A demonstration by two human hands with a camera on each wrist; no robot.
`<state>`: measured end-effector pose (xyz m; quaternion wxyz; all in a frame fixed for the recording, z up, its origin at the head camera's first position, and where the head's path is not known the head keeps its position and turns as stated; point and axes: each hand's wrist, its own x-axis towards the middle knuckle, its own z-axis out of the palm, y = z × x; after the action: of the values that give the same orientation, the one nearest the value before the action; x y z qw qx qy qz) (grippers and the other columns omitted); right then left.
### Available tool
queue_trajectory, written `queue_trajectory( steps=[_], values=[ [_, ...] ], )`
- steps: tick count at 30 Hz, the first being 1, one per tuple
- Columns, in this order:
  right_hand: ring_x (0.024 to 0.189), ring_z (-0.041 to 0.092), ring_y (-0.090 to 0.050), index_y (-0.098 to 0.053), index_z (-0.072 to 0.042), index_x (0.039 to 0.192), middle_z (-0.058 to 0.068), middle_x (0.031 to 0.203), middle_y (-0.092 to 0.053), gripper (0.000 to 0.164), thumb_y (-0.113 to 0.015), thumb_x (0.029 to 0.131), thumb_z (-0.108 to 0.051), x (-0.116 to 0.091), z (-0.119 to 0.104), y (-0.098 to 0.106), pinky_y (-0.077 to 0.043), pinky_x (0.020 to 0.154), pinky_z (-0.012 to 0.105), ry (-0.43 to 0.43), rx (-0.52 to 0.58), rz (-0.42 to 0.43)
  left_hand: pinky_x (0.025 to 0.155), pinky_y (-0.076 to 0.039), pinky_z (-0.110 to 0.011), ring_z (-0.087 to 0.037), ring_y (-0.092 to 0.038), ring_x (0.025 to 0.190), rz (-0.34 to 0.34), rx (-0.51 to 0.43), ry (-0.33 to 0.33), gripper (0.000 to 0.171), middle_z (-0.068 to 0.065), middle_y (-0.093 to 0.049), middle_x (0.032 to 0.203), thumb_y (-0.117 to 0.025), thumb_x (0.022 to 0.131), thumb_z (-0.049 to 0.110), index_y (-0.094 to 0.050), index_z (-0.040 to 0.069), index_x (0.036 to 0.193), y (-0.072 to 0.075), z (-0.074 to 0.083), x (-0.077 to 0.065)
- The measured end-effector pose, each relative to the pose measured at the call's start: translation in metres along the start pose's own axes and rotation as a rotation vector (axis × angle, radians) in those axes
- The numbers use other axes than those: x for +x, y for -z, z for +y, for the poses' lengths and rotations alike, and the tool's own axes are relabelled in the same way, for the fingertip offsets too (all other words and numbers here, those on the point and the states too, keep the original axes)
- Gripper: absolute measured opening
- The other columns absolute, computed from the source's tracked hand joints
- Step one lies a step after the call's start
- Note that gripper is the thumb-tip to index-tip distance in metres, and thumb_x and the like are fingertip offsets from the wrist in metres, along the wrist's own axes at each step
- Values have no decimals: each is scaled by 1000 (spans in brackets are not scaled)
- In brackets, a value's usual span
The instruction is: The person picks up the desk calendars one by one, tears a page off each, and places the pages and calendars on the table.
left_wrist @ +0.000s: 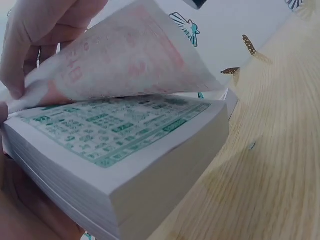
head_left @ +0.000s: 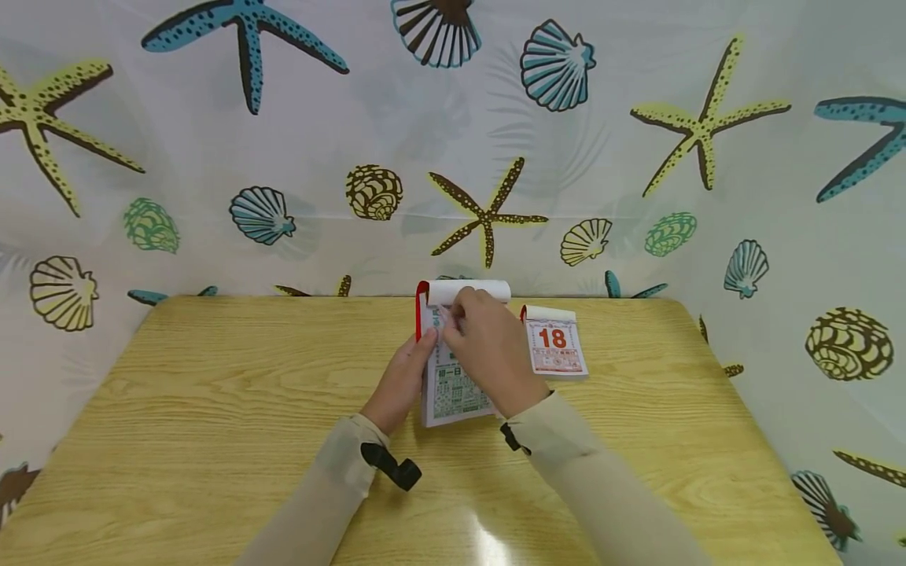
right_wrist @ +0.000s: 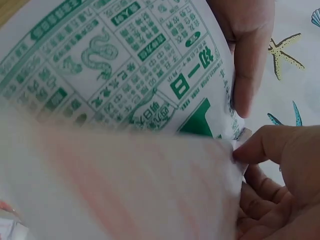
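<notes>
A thick tear-off calendar (head_left: 458, 397) with green print is held above the table, tilted, by my left hand (head_left: 402, 381), which grips its left edge. In the left wrist view its block of pages (left_wrist: 160, 185) shows edge-on. My right hand (head_left: 495, 354) is over the calendar's upper part and pinches the edge of a thin sheet (right_wrist: 125, 185) between thumb and finger. That sheet, with red print showing through, is lifted off the green page (right_wrist: 125, 75) beneath. White paper (head_left: 474, 292) curls back over the calendar's red-edged top.
A smaller calendar (head_left: 555, 346) showing a red 18 lies on the wooden table (head_left: 248, 393), right of my right hand. Behind the table hangs a white cloth (head_left: 318, 141) printed with starfish and shells.
</notes>
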<state>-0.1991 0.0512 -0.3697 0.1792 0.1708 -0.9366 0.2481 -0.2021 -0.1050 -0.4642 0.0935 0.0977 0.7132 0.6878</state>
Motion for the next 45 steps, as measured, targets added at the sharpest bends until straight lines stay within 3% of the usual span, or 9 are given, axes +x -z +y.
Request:
queue_trajectory(
  steps=[4,8,17,21,28,32,39,45],
  values=[
    [69,14,-59,-65,-8,111,3,93,-69,15,-67,97,-15,2,-1,-4,-49,58,29,-73,92,-12,110,-44,-56,-31,-63,125,15,6,5,68,-10,-63,141,-33,105,68,-43,24,155,-1,1,-1],
    [68,16,-58,-63,-7,106,2,88,-63,12,-62,97,-15,3,1,-12,-47,57,29,-75,127,8,109,-46,-54,-29,-64,123,18,14,5,66,-8,-64,138,-34,104,69,-43,26,155,-3,2,-2],
    [54,16,-55,-58,-7,110,3,75,-62,28,-61,97,-32,3,6,-10,-43,47,28,-84,72,-68,105,-49,-52,-28,-66,118,12,-5,-5,65,-9,-66,134,-36,104,68,-44,25,152,-6,4,-2],
    [52,15,-55,-62,-9,101,1,71,-61,26,-64,100,-34,5,8,-4,-42,45,28,-77,13,-84,107,-47,-54,-29,-65,123,10,26,10,66,-9,-64,138,-34,105,67,-42,25,155,-6,4,-3],
    [45,13,-47,-64,-9,81,-1,57,-53,37,-64,103,-39,3,9,-6,-34,41,25,59,-207,-5,109,-46,-55,-31,-64,125,29,39,12,65,-9,-63,141,-33,106,66,-42,24,155,-5,0,-2],
    [44,11,-47,-66,-11,78,-1,56,-55,35,-65,104,-35,3,8,-9,-34,40,25,97,-268,38,105,-49,-54,-30,-66,123,34,47,5,64,-8,-65,139,-34,105,67,-43,26,154,-5,-2,-1],
    [46,9,-49,-69,-10,80,0,60,-60,28,-66,103,-25,5,14,-13,-38,42,22,156,-237,74,104,-50,-54,-28,-67,122,31,68,8,64,-5,-65,138,-36,104,69,-44,28,153,-5,0,-1],
    [49,9,-49,-60,-12,73,-1,60,-56,31,-66,102,-19,7,24,-17,-40,43,22,222,-158,154,106,-49,-54,-27,-66,122,26,46,4,66,-6,-66,136,-36,104,69,-46,26,152,-3,0,1]
  ],
)
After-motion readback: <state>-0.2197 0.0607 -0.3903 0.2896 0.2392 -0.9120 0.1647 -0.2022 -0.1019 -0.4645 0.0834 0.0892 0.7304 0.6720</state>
